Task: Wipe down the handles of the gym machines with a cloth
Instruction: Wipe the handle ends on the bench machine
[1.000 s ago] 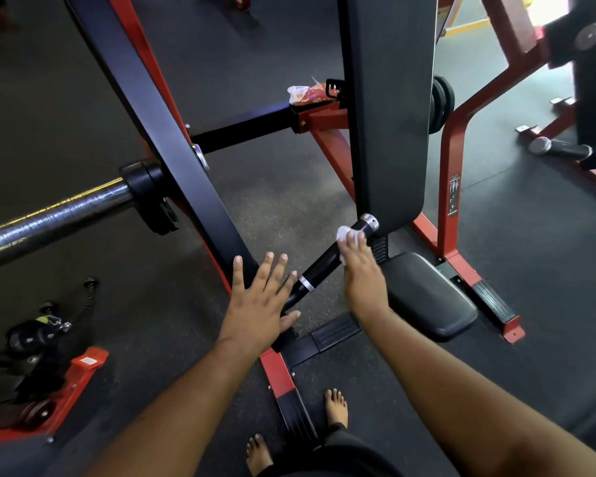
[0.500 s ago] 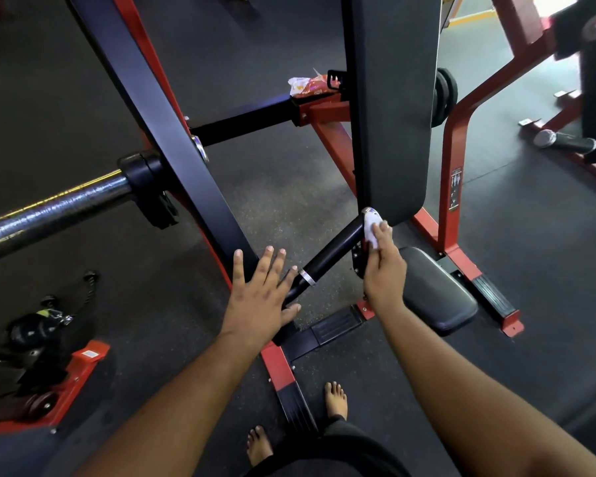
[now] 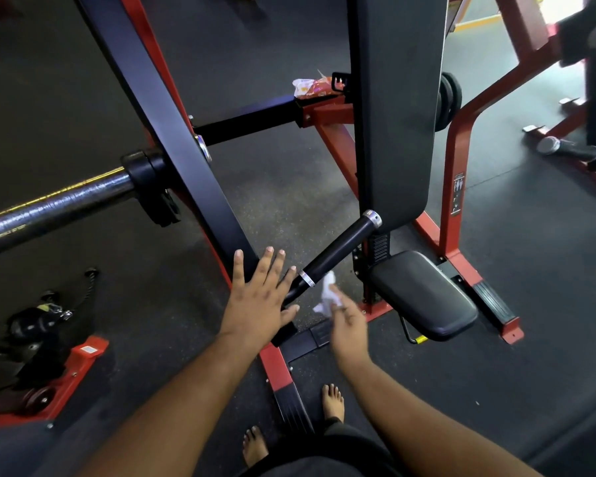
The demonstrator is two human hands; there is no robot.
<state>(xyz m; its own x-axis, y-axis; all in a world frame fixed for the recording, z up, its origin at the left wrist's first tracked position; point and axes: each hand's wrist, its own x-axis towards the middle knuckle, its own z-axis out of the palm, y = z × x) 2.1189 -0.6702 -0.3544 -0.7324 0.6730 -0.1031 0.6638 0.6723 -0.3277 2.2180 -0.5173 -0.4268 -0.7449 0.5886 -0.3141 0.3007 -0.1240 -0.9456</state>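
Observation:
A black handle with silver end rings slants up to the right from the machine's black arm. My left hand lies flat with fingers spread on that arm, just left of the handle's lower ring. My right hand, blurred by motion, pinches a small white cloth below and to the right of the handle. The cloth hangs just beside the lower end of the handle; I cannot tell if it touches.
A black back pad and seat pad stand right of the handle on a red frame. A steel weight bar sticks out left. A wrapper lies on a crossbeam. My bare feet stand by the red base.
My right hand has pulled the cloth off the handle's top end and down toward its lower end. The left hand has stayed flat on the arm.

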